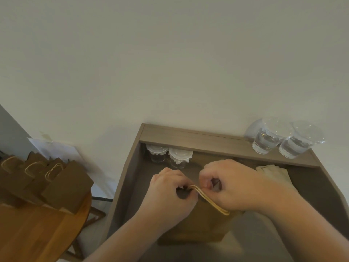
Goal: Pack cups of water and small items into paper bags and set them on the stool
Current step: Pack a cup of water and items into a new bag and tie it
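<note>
A brown paper bag stands on the grey table in front of me. Its two tan handles are pressed together at the top. My left hand and my right hand both pinch the bag's top edge by the handles, fingers curled. What is inside the bag is hidden. Two lidded clear cups of water stand on the raised back ledge at the right. Several packed paper bags sit on the round wooden stool at the left.
Two small jars with white lids stand under the ledge at the table's back left. Folded pale napkins lie at the right. A white wall rises behind. A gap separates the table from the stool.
</note>
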{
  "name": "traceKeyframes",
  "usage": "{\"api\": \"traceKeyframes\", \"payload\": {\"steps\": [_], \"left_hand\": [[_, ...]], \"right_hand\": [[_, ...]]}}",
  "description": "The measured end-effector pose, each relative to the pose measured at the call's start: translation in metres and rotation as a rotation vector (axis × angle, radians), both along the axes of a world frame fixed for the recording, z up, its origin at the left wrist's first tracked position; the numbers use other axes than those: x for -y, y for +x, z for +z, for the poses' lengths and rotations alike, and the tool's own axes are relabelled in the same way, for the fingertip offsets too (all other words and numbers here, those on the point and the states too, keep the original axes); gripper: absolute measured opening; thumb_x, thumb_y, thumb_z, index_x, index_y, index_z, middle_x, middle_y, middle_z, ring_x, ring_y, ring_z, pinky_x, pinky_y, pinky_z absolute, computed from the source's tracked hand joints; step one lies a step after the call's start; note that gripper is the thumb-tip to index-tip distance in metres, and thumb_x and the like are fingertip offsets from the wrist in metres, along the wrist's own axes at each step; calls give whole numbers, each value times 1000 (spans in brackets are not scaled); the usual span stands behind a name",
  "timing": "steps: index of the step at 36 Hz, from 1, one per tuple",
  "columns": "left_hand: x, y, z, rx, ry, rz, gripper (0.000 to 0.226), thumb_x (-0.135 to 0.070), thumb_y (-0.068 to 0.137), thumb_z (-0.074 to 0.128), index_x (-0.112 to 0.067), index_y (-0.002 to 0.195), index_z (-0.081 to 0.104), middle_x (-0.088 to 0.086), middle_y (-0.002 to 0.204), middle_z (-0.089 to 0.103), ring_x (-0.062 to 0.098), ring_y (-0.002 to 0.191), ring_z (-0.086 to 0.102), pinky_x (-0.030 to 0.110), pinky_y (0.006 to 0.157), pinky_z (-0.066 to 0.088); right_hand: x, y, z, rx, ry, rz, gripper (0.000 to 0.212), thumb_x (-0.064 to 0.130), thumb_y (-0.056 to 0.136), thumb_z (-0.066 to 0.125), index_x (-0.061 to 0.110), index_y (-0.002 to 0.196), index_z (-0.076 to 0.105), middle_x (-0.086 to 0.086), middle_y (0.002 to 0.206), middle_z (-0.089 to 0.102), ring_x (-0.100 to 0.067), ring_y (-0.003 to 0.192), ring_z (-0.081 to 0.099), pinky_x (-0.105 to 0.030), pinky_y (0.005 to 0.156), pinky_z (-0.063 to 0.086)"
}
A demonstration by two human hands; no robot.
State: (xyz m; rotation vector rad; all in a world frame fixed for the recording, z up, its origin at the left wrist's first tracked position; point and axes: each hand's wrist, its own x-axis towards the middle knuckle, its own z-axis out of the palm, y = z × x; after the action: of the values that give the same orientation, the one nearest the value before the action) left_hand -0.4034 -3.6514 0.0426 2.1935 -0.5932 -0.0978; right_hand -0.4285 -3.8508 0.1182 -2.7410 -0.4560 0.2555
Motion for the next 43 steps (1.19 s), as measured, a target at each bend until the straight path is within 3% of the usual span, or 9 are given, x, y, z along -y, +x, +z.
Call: {"api": "traceKeyframes", "payload": {"steps": [12,18,27,36,40,43], "left_hand": [[-1,1,-2,42,3,-2,27,-57,84,60,-36,86,77,-32,97,63,-2,104,52,37,93,51],[0,1,-3,47,-1,-3,22,-53,86,66,-38,93,80,-30,96,64,-2,105,53,38,96,49],[1,0,-4,68,5,1,19,-52,87,68,-37,91,79,-30,95,64,-1,103,52,39,95,49],[-2,2,-6,85,37,-39,26,-60,86,66,-38,95,77,-26,91,64,0,102,51,36,92,48],[-4,2,-7,93,23,-59,25,-60,88,67,-40,97,77,-27,96,64,2,103,53,36,91,49],[-4,1,-7,88,15,-60,18,-54,90,70,-40,99,78,-29,99,64,1,104,54,36,91,50]], "right_hand": [[2,1,-4,88,-20,-90,14,40,86,68,30,78,62,14,80,61,-5,78,62,-25,69,53],[-1,-1,-9,88,-80,-42,15,42,86,65,29,80,61,13,79,59,-7,80,59,-17,64,45],[-3,0,-10,74,-86,-35,21,47,89,65,31,77,58,13,79,59,-6,77,59,-22,65,50],[-1,-4,-18,62,43,-88,22,54,83,63,34,77,57,15,79,60,-6,79,61,-28,69,53],[2,-8,-20,-16,155,-135,16,39,91,76,34,80,66,19,82,71,-2,83,67,-16,68,51],[5,-12,-22,-30,243,-193,14,31,92,77,35,80,70,19,82,73,-3,81,69,-16,67,53]]}}
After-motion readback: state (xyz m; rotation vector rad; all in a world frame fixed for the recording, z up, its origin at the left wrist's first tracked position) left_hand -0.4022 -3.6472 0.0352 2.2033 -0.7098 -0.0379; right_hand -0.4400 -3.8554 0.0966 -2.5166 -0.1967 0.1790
